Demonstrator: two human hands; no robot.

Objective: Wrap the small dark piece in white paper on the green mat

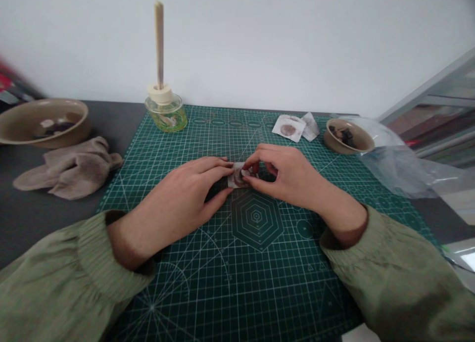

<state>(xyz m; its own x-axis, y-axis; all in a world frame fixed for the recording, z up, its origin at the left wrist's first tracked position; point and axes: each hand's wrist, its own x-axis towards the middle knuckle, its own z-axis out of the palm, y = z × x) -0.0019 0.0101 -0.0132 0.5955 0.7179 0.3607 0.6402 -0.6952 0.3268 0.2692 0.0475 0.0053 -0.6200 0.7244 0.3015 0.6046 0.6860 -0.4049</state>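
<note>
A small white paper piece [231,182] with a brown round mark lies on the green cutting mat [256,277]. My left hand [189,188] rests at its left edge, fingers stretched out and thumb apart, with the tips touching the paper. Over the same paper, my right hand [285,173] is closed in a pinch. Between thumb and fingertips it has a small dark piece [243,173], pressed against the brown mark. Its exact kind is too small to tell, and the fingers cover part of the paper.
At the left stand a tan bowl [44,136] holding small pieces and a crumpled brown cloth [79,171]. A reed diffuser [166,114] is at the back. Back right are white papers with brown marks [289,128], a smaller bowl [336,143] with dark pieces, and a clear plastic bag [393,159].
</note>
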